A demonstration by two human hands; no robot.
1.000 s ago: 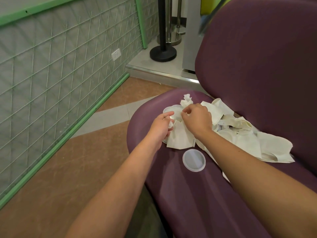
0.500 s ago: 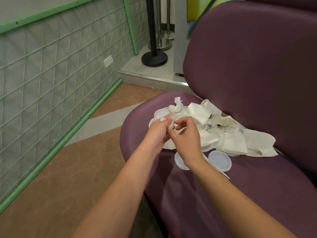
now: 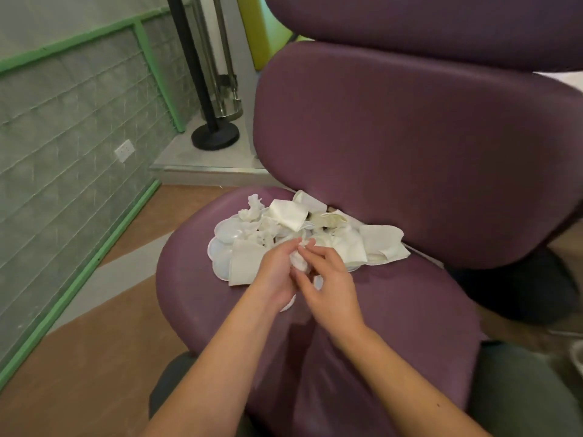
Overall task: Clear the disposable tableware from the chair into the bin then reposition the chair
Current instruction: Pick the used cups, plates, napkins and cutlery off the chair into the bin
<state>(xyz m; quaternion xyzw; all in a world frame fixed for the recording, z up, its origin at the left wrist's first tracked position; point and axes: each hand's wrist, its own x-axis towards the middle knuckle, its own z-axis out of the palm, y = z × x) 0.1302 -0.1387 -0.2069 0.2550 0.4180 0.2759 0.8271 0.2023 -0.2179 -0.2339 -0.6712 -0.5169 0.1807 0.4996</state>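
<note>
A purple padded chair (image 3: 394, 298) fills the middle of the view, its backrest rising behind the seat. On the back of the seat lies a pile of white disposable tableware (image 3: 284, 228): round plastic lids, crumpled napkins and paper wrappers. My left hand (image 3: 277, 272) and my right hand (image 3: 331, 285) meet at the front of the pile. Together they pinch a small crumpled white napkin (image 3: 299, 260) and some lids under it. No bin is in view.
A grey tiled wall with green trim (image 3: 72, 171) runs along the left. A black post base (image 3: 215, 137) stands on a raised step behind the chair. A second purple chair back (image 3: 441, 23) is at the top. Brown floor (image 3: 79, 357) lies to the left.
My hands have drawn back toward the seat's front, gathering a napkin and loose lids between them. The view has shifted right and back, showing more of the chair.
</note>
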